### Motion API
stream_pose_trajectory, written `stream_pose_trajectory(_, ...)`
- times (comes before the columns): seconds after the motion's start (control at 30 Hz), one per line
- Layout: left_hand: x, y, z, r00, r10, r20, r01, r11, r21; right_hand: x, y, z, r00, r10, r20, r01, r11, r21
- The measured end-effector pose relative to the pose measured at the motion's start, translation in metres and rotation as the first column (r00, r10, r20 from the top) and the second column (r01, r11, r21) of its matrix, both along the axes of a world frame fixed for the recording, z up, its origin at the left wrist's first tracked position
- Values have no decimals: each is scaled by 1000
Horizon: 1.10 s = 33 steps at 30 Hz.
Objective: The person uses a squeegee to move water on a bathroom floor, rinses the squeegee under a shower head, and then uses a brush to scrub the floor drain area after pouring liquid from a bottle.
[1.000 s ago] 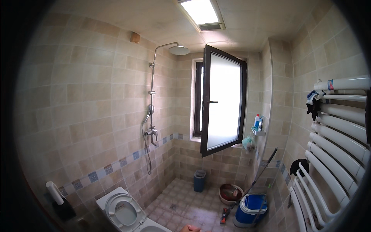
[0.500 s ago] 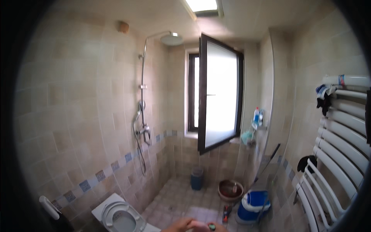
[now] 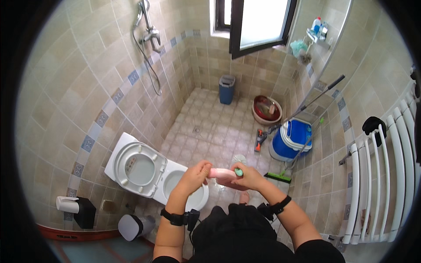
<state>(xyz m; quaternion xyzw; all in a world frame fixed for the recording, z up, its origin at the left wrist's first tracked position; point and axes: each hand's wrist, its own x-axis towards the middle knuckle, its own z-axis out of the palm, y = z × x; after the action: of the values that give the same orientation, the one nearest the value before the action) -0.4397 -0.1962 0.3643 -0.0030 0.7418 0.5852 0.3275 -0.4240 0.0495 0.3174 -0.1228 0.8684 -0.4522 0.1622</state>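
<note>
In front of my body both hands hold a pink, bottle-like thing (image 3: 225, 174) crosswise. My left hand (image 3: 197, 176) is closed round its narrow end, fingers curled over it. My right hand (image 3: 251, 178) is closed at the other end, and also grips something with a green end (image 3: 238, 172) near the thumb. A pale rounded piece (image 3: 239, 158) shows just beyond the green end; whether the two are joined I cannot tell. Part of the pink thing is hidden by my fingers. Below and left of my left hand is the white toilet (image 3: 172, 180), its lid raised.
A blue bin (image 3: 227, 90), red basin (image 3: 265, 109) and blue-and-white tub (image 3: 291, 140) stand on the tiled floor. Long-handled tools (image 3: 307, 105) lean at the right, beside a white towel radiator (image 3: 372, 188). A grey bin (image 3: 131, 226) stands lower left. The window (image 3: 258, 26) hangs ajar.
My view has tilted down from the walls and window to the floor. Both hands, only just visible at the bottom edge before, now show fully with the pink thing between them.
</note>
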Motion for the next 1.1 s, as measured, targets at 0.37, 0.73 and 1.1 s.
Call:
stream_pose_trajectory(0.37,-27,51,-28,976,-14,-218,24,999,45,-60,44,-24,980,157,121,-148,985,-84)
stream_pose_trajectory(0.73,-81,86,-83,858,429,284,-507,800,323,-137,110,-20,951,267,158,-257,963,-84)
stream_pose_trajectory(1.1,-211,130,-172,781,-367,505,-312,470,825,-265,84,25,623,748,228,-780,616,111)
